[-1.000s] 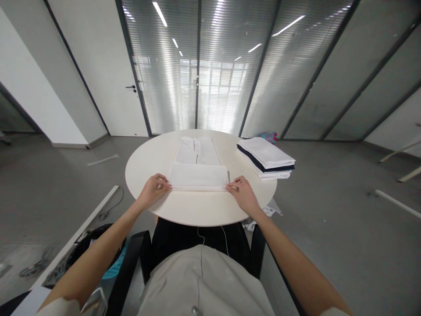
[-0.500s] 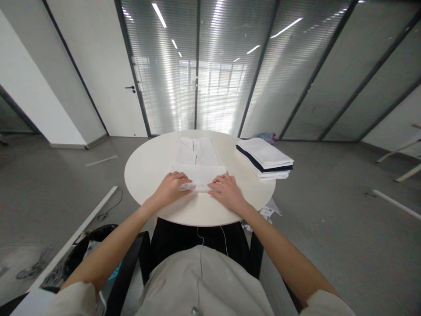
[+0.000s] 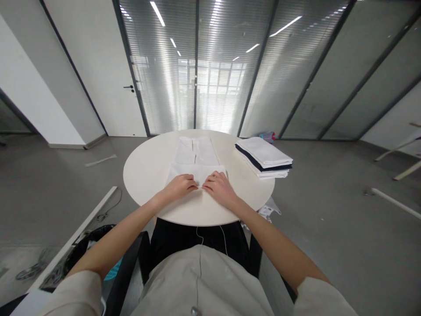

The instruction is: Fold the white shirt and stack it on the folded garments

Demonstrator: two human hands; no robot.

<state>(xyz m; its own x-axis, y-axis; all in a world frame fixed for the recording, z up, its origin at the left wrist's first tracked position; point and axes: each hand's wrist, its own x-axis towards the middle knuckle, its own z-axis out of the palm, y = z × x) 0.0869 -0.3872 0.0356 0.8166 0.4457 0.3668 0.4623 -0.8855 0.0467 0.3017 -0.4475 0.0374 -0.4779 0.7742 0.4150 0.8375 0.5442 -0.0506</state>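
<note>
A white garment (image 3: pixel 196 151) lies on the round table (image 3: pixel 144 160), its near part folded over into a band across its width. Two flaps meet along a line down the middle of its far part. My left hand (image 3: pixel 180 186) is closed at the near edge of this fold, fingertips pinching the cloth. Close beside it, my right hand (image 3: pixel 219 188) pinches the same edge with curled fingers. The fingertips of both hands nearly meet at the middle, covering part of the edge.
A stack of folded cloths (image 3: pixel 264 154), white with a dark one between, sits at the table's right side. Left of my chair stands a bin with a black liner (image 3: pixel 86 245). A white strip with a cable (image 3: pixel 105 215) beside it lies on the floor.
Both hands have moved inward along the near edge of the garment, so their fingertips are now close together. Their fingers are more curled than before.
</note>
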